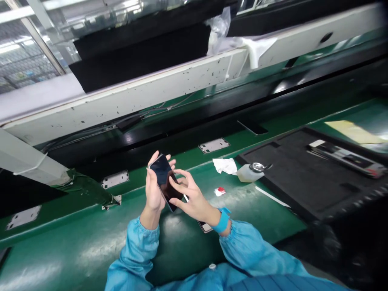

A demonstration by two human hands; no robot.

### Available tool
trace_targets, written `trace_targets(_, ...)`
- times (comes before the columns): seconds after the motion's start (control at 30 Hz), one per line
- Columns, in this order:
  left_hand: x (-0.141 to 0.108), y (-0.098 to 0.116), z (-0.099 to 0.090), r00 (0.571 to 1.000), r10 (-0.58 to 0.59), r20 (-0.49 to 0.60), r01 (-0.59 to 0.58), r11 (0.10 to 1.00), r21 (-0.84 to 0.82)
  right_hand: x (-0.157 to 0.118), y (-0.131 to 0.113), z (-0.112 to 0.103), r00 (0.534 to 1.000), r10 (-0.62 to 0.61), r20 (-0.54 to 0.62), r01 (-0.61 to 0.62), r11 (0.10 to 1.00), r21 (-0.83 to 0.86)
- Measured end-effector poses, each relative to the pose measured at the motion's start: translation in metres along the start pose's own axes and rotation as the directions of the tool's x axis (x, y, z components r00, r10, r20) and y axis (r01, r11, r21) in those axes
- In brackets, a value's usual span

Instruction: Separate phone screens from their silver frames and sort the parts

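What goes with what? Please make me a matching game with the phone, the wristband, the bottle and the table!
Things:
1. phone
2. wristband
3. bottle
4. table

Clues:
A. beside a crumpled white tissue
B. green and shiny
C. held in the left hand
D. blue, around the right wrist

Right pairs: 1-C, 2-D, 3-A, 4-B.
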State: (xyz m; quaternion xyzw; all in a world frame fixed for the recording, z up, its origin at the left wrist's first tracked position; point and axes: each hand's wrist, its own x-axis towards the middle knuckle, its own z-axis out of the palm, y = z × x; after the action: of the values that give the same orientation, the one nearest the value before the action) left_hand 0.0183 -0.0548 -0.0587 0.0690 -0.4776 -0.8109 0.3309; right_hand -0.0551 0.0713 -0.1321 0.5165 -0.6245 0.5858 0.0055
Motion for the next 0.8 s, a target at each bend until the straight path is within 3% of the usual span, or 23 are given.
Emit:
trace_targets(0.07,0.002,-0.007,0.003,0.994,-0.103,0.025,0.104,0.994,-0.018,0.004,-0.006,-0.006,0.995,0.068,-0.078,-0.066,0.998,0.023)
trace_targets(0.13,0.001,-0.013,0.004,0.989,-0.132,0.071,0.128,0.99,0.059,0.012,-0.013,-0.017,0.974,0.186,-0.131,-0.168,0.976,0.142)
trace_targets(0.23,-0.006,-0.017,0.007,0.985,-0.102,0.135,0.079,0.982,0.171,0.027,-0.023,-0.034,0.927,0.375,0.023,-0.361,0.871,0.334)
trace_targets(0.33,-0.016,-0.013,0.012,0.979,-0.062,0.192,0.008,0.963,0.269,0.033,-0.032,-0.046,0.875,0.449,0.183,-0.483,0.775,0.407)
trace_targets(0.43,-0.024,-0.009,0.017,0.972,0.023,0.233,-0.101,0.94,0.327,0.031,-0.042,-0.052,0.882,0.446,0.153,-0.466,0.776,0.425)
trace_targets(0.6,-0.03,-0.017,0.022,0.958,0.128,0.257,-0.228,0.885,0.407,0.028,-0.052,-0.054,0.918,0.391,0.066,-0.389,0.856,0.34)
trace_targets(0.7,-0.029,-0.022,0.024,0.96,0.145,0.238,-0.24,0.864,0.443,0.031,-0.049,-0.053,0.93,0.366,-0.023,-0.341,0.886,0.316)
trace_targets(0.8,-0.024,-0.023,0.025,0.97,0.068,0.232,-0.164,0.892,0.421,0.033,-0.039,-0.056,0.899,0.429,0.089,-0.43,0.824,0.369)
